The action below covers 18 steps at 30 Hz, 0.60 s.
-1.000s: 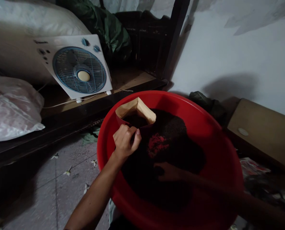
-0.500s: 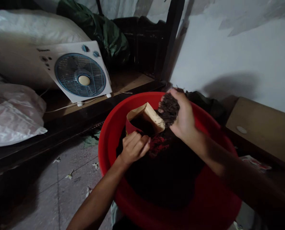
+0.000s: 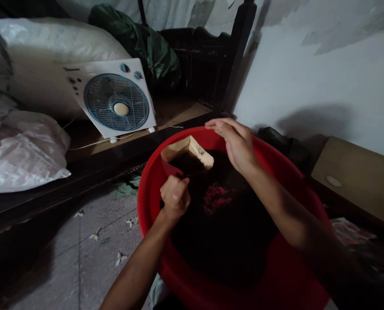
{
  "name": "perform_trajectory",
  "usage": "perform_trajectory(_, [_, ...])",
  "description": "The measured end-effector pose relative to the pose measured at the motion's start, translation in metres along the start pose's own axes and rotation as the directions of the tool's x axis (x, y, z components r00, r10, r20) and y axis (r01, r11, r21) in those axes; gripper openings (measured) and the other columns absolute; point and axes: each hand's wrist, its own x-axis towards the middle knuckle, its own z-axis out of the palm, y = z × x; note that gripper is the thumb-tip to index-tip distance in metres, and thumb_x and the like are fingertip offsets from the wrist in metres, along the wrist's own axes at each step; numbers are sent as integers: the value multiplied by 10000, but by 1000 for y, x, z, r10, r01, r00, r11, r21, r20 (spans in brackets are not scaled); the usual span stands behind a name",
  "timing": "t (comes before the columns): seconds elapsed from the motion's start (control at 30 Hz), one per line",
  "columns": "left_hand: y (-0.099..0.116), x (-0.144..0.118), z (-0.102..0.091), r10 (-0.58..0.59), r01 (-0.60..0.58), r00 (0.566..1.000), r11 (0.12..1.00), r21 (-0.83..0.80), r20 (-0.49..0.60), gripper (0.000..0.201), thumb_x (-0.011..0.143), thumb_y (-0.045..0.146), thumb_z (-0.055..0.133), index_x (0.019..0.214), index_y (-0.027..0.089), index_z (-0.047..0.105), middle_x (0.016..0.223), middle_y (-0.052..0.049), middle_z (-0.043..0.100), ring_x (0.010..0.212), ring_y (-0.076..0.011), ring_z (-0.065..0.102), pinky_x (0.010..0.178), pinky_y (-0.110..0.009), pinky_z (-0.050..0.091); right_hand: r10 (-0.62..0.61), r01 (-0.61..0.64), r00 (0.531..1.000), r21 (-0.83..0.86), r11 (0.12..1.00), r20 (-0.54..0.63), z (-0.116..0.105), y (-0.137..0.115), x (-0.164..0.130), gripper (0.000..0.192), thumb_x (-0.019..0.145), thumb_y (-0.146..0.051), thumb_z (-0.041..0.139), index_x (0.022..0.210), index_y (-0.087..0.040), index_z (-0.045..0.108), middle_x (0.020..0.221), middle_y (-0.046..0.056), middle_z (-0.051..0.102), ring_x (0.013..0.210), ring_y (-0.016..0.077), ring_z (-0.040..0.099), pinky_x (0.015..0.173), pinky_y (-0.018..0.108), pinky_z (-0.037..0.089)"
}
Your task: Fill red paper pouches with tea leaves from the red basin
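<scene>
A large red plastic tub [image 3: 287,172] holds a broad mass of dark dried material [image 3: 224,241], perhaps loose leaf, with a patch of reddish bits [image 3: 217,199] on top. Inside the tub stands a paper bag [image 3: 204,157], red outside and tan inside, its mouth open and dark loose material within. My left hand [image 3: 175,198] is closed on the bag's near edge. Above the tub's far side, to the right of the bag, my right hand [image 3: 235,142] has its fingers stretched out and nothing visible in it.
A white box fan [image 3: 121,103] with a blue grille stands on a low wooden platform at the left. Plastic sacks [image 3: 24,150] and a green cloth bundle [image 3: 147,54] lie around it. A tan board [image 3: 360,181] is at the right by the wall. Pale petals [image 3: 95,235] dot the floor.
The handful of dark dried material in my right hand is gone, and its fingers have straightened. The bag and my left hand have shifted slightly left within the tub.
</scene>
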Motion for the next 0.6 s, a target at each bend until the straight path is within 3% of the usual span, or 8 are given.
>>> perform_trajectory(0.1, [-18,3,-3,42,-24,986,993,112,-161,322,902,6,477,1140,221,507,661,52,445,549,-102,394,540,-241,286,229,-196,971,-312,930,71,-35,38,-44,298,904,-450,555,979,-212,718,1052,65,733,1042,223,667,997,396,494])
perform_trajectory(0.13, [-20,4,-3,38,-12,981,990,138,-189,302,906,15,480,1126,221,510,663,51,456,544,-99,394,537,-240,285,416,-283,881,-451,847,227,-46,49,-66,349,890,-484,562,1014,-202,725,1046,85,737,1025,248,675,982,421,505])
perform_trajectory(0.2, [-17,5,-2,31,-8,986,990,140,-165,254,915,31,482,1089,212,521,653,48,459,534,-98,394,529,-243,287,703,-293,529,-676,676,474,-66,63,-114,483,901,-521,548,1248,-211,677,1279,125,678,1201,297,621,1071,472,447])
perform_trajectory(0.27, [-4,4,2,85,-82,996,994,69,-36,211,914,48,495,1051,204,533,628,49,441,534,-103,402,527,-252,290,855,-163,151,-840,517,497,-77,64,-159,697,865,-600,600,1470,-265,509,1584,133,402,1455,379,370,1173,564,293])
perform_trajectory(0.33, [11,2,8,150,-147,985,988,-50,80,216,900,48,525,1047,207,529,621,51,448,554,-110,429,553,-260,320,894,-61,-86,-898,436,440,-81,57,-193,888,844,-692,581,1583,-301,283,1689,126,73,1531,430,99,1192,631,182])
perform_trajectory(0.4, [21,0,13,158,-144,981,983,-117,113,251,881,32,560,1055,208,519,630,55,463,573,-109,444,578,-261,343,898,-61,-150,-911,408,413,-79,49,-212,995,829,-786,506,1609,-281,149,1684,144,-59,1525,440,-22,1197,646,136])
perform_trajectory(0.5, [15,-1,15,106,-104,993,994,-44,56,254,866,19,592,1023,207,523,616,70,425,553,-101,405,559,-255,309,920,-138,-120,-924,356,373,-78,46,-225,1107,782,-835,501,1614,-196,148,1679,184,0,1532,416,-18,1227,588,122])
perform_trajectory(0.6, [-7,0,10,-32,40,996,994,106,-79,240,877,9,565,1018,200,529,637,63,444,554,-99,405,547,-251,299,893,-225,9,-869,441,451,-80,51,-232,971,781,-646,644,1564,-154,347,1644,179,251,1524,374,214,1229,492,228])
